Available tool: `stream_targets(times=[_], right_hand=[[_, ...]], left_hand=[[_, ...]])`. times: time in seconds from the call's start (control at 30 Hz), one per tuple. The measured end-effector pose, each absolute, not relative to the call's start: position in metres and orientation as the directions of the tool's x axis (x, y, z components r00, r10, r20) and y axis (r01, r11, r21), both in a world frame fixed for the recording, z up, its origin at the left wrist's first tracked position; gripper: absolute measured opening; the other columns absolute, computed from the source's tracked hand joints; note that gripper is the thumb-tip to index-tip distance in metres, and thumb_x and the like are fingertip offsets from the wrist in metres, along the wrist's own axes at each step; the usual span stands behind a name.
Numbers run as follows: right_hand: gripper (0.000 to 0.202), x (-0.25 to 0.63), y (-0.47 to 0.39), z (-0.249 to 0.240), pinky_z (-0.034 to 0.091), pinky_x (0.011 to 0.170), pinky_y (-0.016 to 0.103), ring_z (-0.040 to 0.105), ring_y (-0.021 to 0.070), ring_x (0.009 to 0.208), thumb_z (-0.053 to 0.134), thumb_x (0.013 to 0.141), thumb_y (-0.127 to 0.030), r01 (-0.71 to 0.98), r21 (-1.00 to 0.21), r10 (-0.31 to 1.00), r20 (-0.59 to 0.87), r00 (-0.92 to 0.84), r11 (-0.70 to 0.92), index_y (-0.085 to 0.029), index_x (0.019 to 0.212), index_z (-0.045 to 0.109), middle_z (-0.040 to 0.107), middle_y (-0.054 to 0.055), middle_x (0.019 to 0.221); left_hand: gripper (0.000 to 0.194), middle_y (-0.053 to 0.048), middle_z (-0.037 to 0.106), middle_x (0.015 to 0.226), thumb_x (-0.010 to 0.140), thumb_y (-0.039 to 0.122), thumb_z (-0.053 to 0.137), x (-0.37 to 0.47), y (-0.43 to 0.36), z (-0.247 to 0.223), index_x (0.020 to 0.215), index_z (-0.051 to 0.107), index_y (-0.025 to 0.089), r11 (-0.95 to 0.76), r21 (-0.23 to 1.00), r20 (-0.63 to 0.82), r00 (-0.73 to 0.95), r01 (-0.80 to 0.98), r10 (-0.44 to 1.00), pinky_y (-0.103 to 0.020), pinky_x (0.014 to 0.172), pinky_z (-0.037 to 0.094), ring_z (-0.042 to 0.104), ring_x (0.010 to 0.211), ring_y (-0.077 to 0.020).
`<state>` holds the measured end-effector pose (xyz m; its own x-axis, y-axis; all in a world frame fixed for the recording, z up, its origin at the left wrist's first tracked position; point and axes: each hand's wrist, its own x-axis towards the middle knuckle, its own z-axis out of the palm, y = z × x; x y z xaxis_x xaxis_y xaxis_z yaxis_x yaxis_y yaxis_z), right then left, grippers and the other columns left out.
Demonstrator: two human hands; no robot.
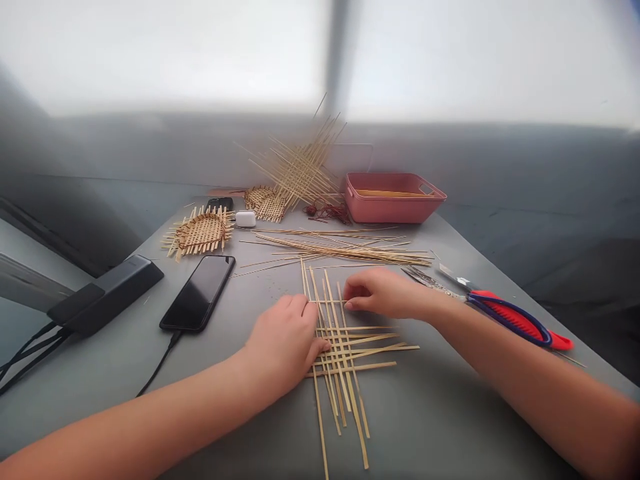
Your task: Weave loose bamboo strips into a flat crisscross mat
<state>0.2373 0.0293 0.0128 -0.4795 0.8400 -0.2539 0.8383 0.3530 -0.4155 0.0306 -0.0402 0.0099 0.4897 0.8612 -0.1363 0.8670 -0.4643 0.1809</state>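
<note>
Pale strips cross in a loose lattice [345, 350], flat on the grey table [415, 413], and here's the left hand [283, 340] at its left edge, thumb pressing down, fingers curled; whether they grip anything, I can't tell. Over at the lattice's far end, the right hand [373, 293] closes 1 thumb-and-finger pinch on 1 thin strip [330, 302]! Left of the lattice lies 1 black phone [199, 293]; right of it, scissors [515, 317]; beyond it, 1 pink basket [387, 208].

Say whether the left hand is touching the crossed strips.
Touching. The head view shows the left hand over the left side of the crossed strips, its thumb resting on them.
</note>
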Motion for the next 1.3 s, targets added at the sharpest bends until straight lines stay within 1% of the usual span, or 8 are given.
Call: stream_targets(times=[0.1,0.2,0.3,0.5,0.7,1.0,1.1,1.3], right_hand=[[0.014,0.229,0.021,0.006,0.042,0.071,0.031,0.056,0.0200,0.080,0.057,0.085,-0.029,0.783,-0.370,0.844,0.005,-0.537,0.500,-0.020,0.087,0.067,0.065,0.006,0.087],[0.015,0.220,0.015,-0.005,0.044,0.074,0.029,0.056,0.0175,0.080,0.057,0.088,-0.028,0.593,-0.477,0.718,0.126,-0.685,0.649,-0.020,0.092,0.068,0.061,0.006,0.089],[0.013,0.214,0.013,-0.014,0.045,0.075,0.029,0.056,0.0173,0.081,0.061,0.085,-0.025,0.533,-0.535,0.677,0.104,-0.729,0.656,-0.020,0.093,0.071,0.059,0.005,0.089],[0.008,0.211,0.016,-0.016,0.045,0.073,0.029,0.056,0.0172,0.079,0.065,0.082,-0.024,0.569,-0.577,0.718,0.045,-0.694,0.586,-0.019,0.087,0.070,0.056,0.003,0.084],[0.006,0.210,0.019,-0.018,0.045,0.072,0.028,0.054,0.0155,0.076,0.067,0.082,-0.023,0.584,-0.602,0.739,0.014,-0.674,0.544,-0.018,0.085,0.070,0.055,0.003,0.084],[0.002,0.210,0.018,-0.020,0.046,0.072,0.028,0.054,0.0146,0.074,0.068,0.082,-0.021,0.594,-0.589,0.746,0.025,-0.665,0.549,-0.019,0.082,0.069,0.056,0.002,0.084],[0.010,0.210,0.013,-0.019,0.047,0.080,0.031,0.056,0.0175,0.084,0.069,0.081,-0.024,0.631,-0.566,0.781,0.039,-0.623,0.531,-0.020,0.091,0.067,0.056,0.004,0.091],[0.042,0.211,-0.005,-0.024,0.046,0.091,0.040,0.050,0.0252,0.105,0.078,0.072,-0.031,0.709,-0.502,0.841,0.071,-0.536,0.495,-0.019,0.108,0.059,0.054,0.009,0.109]], left_hand=[[0.030,-0.012,0.061,0.111,0.087,0.039,0.057,0.028,-0.037,0.001,0.106,0.058,0.017,-0.462,0.191,-0.098,0.485,0.866,0.869,-0.040,0.085,0.048,0.056,0.104,-0.0294],[0.034,-0.014,0.059,0.114,0.088,0.040,0.056,0.023,-0.036,-0.005,0.110,0.057,0.014,-0.479,0.224,-0.065,0.503,0.849,0.862,-0.042,0.091,0.046,0.054,0.107,-0.0299],[0.039,-0.014,0.057,0.119,0.086,0.040,0.059,0.021,-0.036,-0.009,0.115,0.056,0.014,-0.486,0.266,-0.028,0.511,0.833,0.859,-0.043,0.096,0.044,0.052,0.112,-0.0301],[0.046,-0.015,0.054,0.127,0.084,0.041,0.063,0.019,-0.033,-0.011,0.120,0.055,0.015,-0.442,0.323,-0.055,0.482,0.837,0.874,-0.044,0.097,0.045,0.049,0.119,-0.0310],[0.047,-0.014,0.055,0.122,0.084,0.045,0.061,0.020,-0.031,-0.011,0.119,0.055,0.014,-0.419,0.303,-0.117,0.469,0.856,0.875,-0.043,0.093,0.047,0.050,0.116,-0.0308],[0.049,-0.011,0.056,0.114,0.084,0.049,0.060,0.019,-0.030,-0.013,0.117,0.056,0.014,-0.458,0.245,-0.085,0.490,0.854,0.868,-0.043,0.094,0.045,0.051,0.107,-0.0284],[0.055,-0.012,0.055,0.116,0.081,0.053,0.062,0.017,-0.026,-0.013,0.119,0.055,0.014,-0.473,0.239,-0.072,0.502,0.848,0.862,-0.044,0.094,0.044,0.049,0.109,-0.0296],[0.062,-0.012,0.054,0.119,0.075,0.059,0.066,0.016,-0.021,-0.015,0.118,0.055,0.015,-0.443,0.260,-0.072,0.474,0.858,0.877,-0.045,0.093,0.045,0.048,0.111,-0.0313]])
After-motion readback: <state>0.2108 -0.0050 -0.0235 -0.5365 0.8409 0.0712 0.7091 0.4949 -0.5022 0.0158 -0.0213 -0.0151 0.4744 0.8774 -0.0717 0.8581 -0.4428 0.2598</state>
